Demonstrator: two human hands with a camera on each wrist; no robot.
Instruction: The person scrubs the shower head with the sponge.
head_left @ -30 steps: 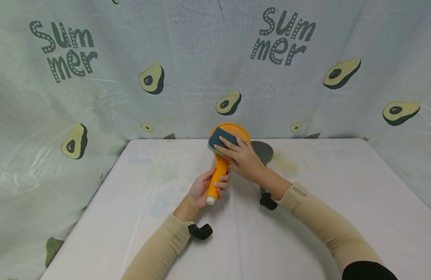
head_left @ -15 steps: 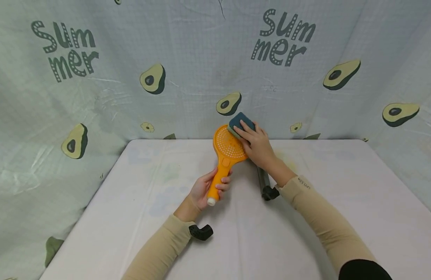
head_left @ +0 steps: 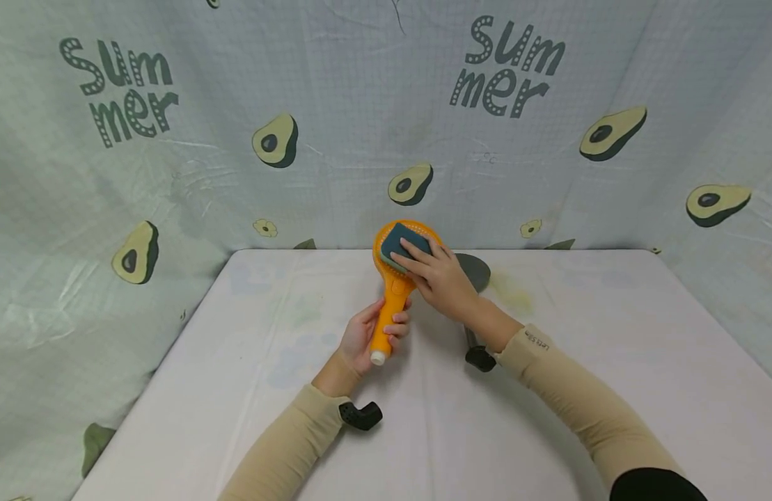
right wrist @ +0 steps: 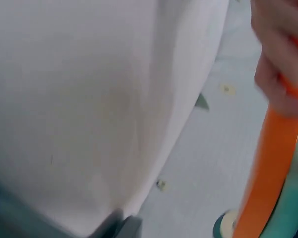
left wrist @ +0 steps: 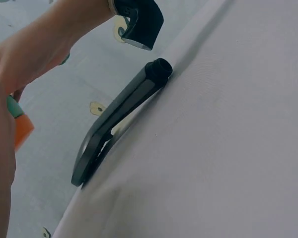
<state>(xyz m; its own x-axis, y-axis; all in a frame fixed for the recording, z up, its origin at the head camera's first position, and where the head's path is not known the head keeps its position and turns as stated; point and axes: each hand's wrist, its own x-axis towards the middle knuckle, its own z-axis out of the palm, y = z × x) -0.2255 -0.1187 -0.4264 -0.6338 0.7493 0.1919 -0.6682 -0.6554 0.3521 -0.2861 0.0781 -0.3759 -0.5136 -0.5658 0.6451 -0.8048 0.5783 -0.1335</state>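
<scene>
My left hand (head_left: 363, 337) grips the handle of an orange shower head (head_left: 396, 296), which tilts up with its perforated face toward me. In my right hand (head_left: 448, 282) is a sponge (head_left: 392, 245), blue on top with a lighter green side, its fingers spread over the back. The sponge lies against the shower head's face and covers much of it. In the right wrist view the sponge (right wrist: 288, 198) runs along the orange shower head (right wrist: 263, 173). Behind my right forearm, a dark grey shower head (head_left: 475, 271) lies on the table, its handle partly hidden.
The table (head_left: 298, 313) has a white cover with faint coloured stains. A patterned curtain (head_left: 335, 125) hangs along its back edge and left side. A black wrist camera (head_left: 360, 415) juts from the left cuff, and another black wrist camera (head_left: 479, 358) from the right.
The sponge went from the middle of the shower head's face to its upper right edge, then back left over the face. The shower head tilted slightly; my left hand kept its grip.
</scene>
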